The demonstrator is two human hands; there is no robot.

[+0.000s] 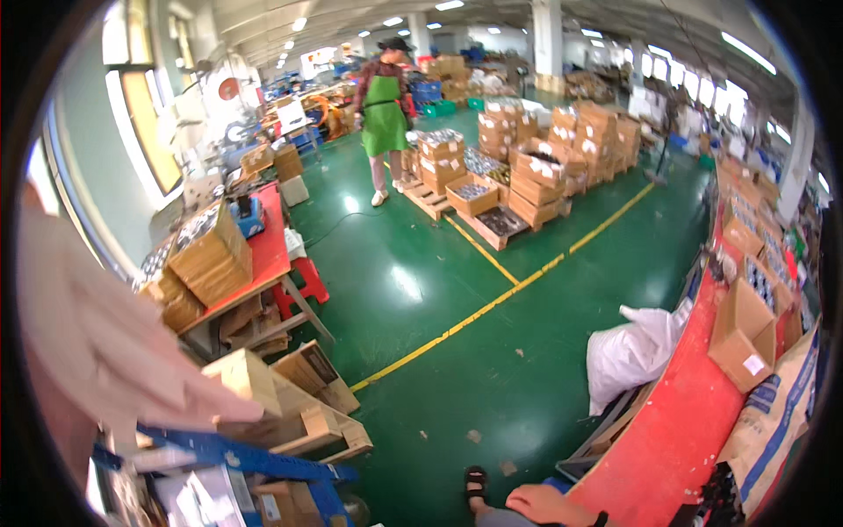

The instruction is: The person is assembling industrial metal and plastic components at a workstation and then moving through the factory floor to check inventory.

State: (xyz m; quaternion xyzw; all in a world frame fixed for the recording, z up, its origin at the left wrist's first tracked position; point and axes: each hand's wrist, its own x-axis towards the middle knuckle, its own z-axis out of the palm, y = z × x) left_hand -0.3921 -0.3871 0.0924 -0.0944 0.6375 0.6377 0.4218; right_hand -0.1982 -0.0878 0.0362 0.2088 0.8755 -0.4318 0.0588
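My right hand point(549, 505) is at the lower edge, beside my grey-clad leg and next to the near end of a long red-topped bench point(654, 439). A dark band circles its wrist. Its fingers are partly hidden and blurred, so I cannot tell whether it holds anything. My left hand is not recognisable in view. At the left rim hangs a large, smeared, pale pinkish shape point(114, 307), perhaps cloth or a sleeve; whose it is I cannot tell. My foot in a black sandal point(475, 481) stands on the green floor.
An opened carton point(743, 338) and a printed sack point(777, 422) sit on the right bench; a white sack point(632, 351) leans beside it. Left are a red table point(272, 241), wooden crates point(303, 408) and a blue frame point(228, 452). A person in a green apron point(384, 114) stands near stacked cartons point(536, 180).
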